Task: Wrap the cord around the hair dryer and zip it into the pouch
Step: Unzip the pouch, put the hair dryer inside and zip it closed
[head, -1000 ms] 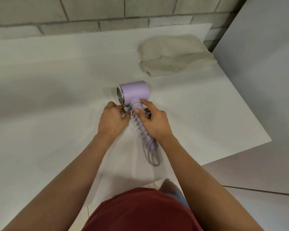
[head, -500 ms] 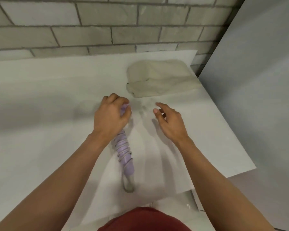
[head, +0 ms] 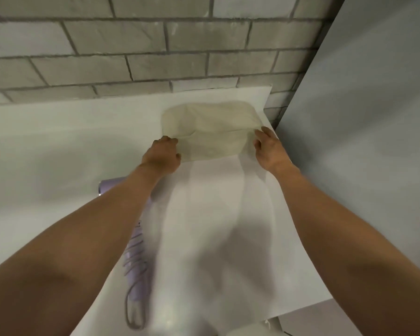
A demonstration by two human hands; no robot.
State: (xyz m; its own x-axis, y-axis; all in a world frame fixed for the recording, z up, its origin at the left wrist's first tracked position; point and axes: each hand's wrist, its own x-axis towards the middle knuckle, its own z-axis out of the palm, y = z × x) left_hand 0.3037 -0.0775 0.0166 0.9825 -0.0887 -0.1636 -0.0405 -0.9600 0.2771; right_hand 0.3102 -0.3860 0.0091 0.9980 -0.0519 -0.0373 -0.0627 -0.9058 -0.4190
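The hair dryer (head: 135, 260) lies flat on the white table (head: 58, 154). Its lilac handle points toward me with the cord (head: 131, 309) coiled round it, and a loose loop trails off the handle's end. Half a second ago my left hand was still on the dryer's head and my right hovered empty beside it. Now both have let go and reached forward to the beige fabric pouch (head: 209, 132) at the far side of the table. The dryer is left behind, well back from both hands, and my left forearm crosses over it and hides its middle, so only a bit of the head shows.

My left hand (head: 163, 156) grips the pouch's near left corner, fingers curled over the edge and thumb against the fabric. My right hand (head: 268, 149) pinches the right end, where the cloth bunches at the fingertips. The hands are apart, with the pouch's width between them. Motion blur hides whether its zip is open.

A grey brick wall (head: 155, 44) runs behind the table, and a plain grey panel (head: 361, 117) stands to the right.
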